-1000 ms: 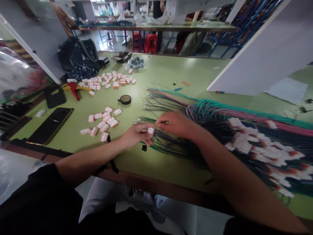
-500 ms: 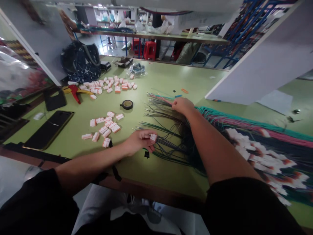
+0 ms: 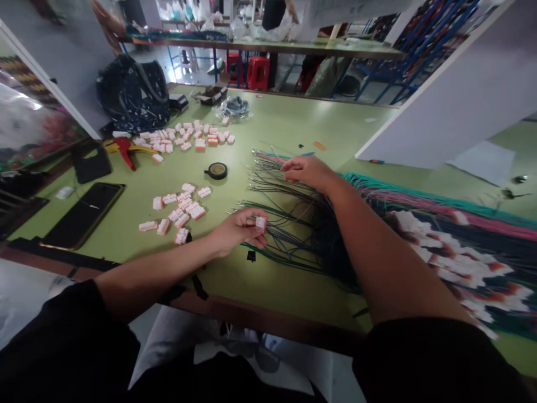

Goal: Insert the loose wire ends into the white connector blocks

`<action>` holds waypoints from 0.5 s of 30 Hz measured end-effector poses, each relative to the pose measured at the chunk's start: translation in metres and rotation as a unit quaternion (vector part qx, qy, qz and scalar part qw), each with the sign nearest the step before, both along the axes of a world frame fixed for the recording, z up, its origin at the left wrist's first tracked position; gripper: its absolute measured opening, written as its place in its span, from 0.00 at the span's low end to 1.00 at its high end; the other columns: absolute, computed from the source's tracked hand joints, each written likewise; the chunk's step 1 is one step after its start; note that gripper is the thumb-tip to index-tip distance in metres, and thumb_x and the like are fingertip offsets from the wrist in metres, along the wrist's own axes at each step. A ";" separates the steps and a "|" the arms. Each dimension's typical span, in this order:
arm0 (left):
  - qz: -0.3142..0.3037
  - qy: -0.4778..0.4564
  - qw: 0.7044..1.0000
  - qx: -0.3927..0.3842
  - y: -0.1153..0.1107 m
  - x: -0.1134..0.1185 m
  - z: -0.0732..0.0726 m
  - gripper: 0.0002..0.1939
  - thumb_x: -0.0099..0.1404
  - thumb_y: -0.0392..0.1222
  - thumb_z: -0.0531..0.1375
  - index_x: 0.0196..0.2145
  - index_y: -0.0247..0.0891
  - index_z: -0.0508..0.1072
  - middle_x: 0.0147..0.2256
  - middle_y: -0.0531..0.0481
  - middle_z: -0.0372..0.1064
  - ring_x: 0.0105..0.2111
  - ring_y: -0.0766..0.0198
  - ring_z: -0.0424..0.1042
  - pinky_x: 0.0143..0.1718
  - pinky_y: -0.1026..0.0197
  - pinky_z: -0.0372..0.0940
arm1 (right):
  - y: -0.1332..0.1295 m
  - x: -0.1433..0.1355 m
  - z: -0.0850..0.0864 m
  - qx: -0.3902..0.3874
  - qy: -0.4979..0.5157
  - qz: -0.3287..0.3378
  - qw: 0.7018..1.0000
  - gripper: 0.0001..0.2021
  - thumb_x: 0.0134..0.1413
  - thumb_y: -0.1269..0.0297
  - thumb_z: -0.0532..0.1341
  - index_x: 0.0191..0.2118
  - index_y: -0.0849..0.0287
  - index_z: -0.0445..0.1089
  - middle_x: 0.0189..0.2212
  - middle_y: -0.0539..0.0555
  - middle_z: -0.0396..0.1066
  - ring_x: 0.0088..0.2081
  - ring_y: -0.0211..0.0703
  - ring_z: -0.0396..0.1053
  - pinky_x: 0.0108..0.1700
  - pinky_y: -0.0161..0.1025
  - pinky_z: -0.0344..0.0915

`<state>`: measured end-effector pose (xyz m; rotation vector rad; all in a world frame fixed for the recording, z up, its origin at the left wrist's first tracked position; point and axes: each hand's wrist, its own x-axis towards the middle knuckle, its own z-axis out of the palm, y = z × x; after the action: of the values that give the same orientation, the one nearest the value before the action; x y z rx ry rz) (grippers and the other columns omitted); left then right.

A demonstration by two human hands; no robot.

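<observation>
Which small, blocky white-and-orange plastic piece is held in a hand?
The white-and-orange piece pinched in the left hand; the others lie unheld, mostly on the green tabletop or long multicoloured wires.

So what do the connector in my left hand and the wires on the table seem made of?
The connector looks like hard plastic, given its blocky white body; finish unclear. The wires seem sheathed in smooth, coloured plastic or rubber; their silvery tips suggest metal.

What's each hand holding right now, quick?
Left hand: closed, holding a white-and-orange connector.
Right hand: at the wires; grip cannot be told.
</observation>
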<state>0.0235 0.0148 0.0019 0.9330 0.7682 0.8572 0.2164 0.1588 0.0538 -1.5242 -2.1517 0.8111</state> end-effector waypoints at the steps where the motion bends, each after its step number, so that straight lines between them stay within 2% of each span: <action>1: 0.000 0.002 1.000 0.001 0.000 0.000 0.000 0.18 0.49 0.37 0.67 0.36 0.34 0.65 0.25 0.55 0.67 0.24 0.68 0.72 0.27 0.64 0.68 | -0.004 -0.003 0.001 -0.004 0.024 0.014 1.000 0.13 0.46 0.72 0.60 0.40 0.63 0.72 0.27 0.52 0.75 0.26 0.34 0.68 0.35 0.34 0.66; 5: -0.004 0.008 1.000 0.000 0.000 -0.002 0.001 0.17 0.51 0.37 0.66 0.36 0.34 0.64 0.25 0.54 0.68 0.24 0.68 0.72 0.28 0.64 0.68 | -0.024 -0.009 0.003 -0.014 0.085 0.070 0.994 0.11 0.50 0.68 0.59 0.41 0.61 0.70 0.27 0.52 0.74 0.25 0.33 0.67 0.34 0.34 0.66; 9: -0.006 0.013 1.000 0.001 0.001 -0.002 0.001 0.17 0.52 0.37 0.66 0.38 0.34 0.64 0.26 0.53 0.68 0.25 0.67 0.72 0.29 0.64 0.68 | -0.036 -0.009 -0.001 -0.009 0.078 0.087 0.993 0.11 0.52 0.68 0.57 0.42 0.62 0.68 0.29 0.52 0.75 0.24 0.32 0.66 0.33 0.34 0.65; 11: -0.004 0.015 1.000 0.002 0.001 -0.002 0.000 0.18 0.51 0.38 0.66 0.38 0.34 0.65 0.26 0.54 0.68 0.24 0.68 0.72 0.28 0.64 0.67 | -0.035 -0.008 -0.004 0.015 0.037 0.103 0.994 0.10 0.52 0.67 0.57 0.40 0.61 0.69 0.31 0.53 0.75 0.28 0.34 0.68 0.35 0.35 0.64; 15: -0.007 0.018 1.000 0.001 0.000 -0.001 0.001 0.18 0.51 0.37 0.66 0.38 0.34 0.65 0.24 0.55 0.68 0.24 0.68 0.72 0.28 0.65 0.67 | -0.019 0.000 -0.009 0.082 -0.126 0.154 0.977 0.08 0.51 0.65 0.57 0.32 0.59 0.73 0.32 0.51 0.75 0.35 0.40 0.70 0.39 0.37 0.63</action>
<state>0.0223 0.0149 0.0028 0.9566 0.7918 0.8304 0.2161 0.1398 0.0443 -1.2863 -2.6142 0.5370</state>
